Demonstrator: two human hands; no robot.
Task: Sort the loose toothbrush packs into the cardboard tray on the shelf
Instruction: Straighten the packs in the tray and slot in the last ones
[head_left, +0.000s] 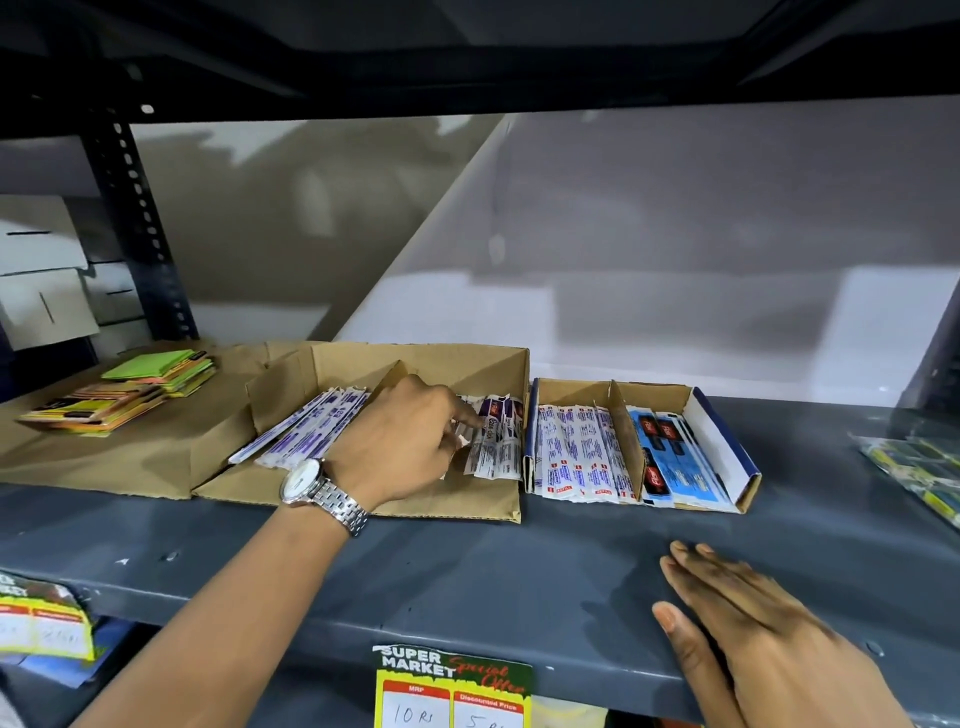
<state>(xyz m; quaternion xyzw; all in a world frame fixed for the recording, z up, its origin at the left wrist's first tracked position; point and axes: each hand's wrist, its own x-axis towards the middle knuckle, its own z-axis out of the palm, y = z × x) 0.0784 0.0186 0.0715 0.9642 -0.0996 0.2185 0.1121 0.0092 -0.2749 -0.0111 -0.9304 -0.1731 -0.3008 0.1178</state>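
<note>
A brown cardboard tray (415, 361) stands on the grey shelf, split by a slanted divider. White and purple toothbrush packs (306, 431) lie in its left part, and more packs (496, 441) lie in its right part. My left hand (402, 439), with a metal watch on the wrist, reaches into the tray and its fingertips press on the right-hand packs; whether it grips one is hidden. My right hand (753, 618) rests flat and open on the shelf's front edge, holding nothing.
A smaller cardboard tray (722, 431) to the right holds white packs (576, 452) and blue packs (675, 457). Green and orange flat packets (124, 389) are stacked at the left on cardboard. Yellow-green packets (919, 467) lie at the far right. A price label (452, 686) hangs on the shelf edge.
</note>
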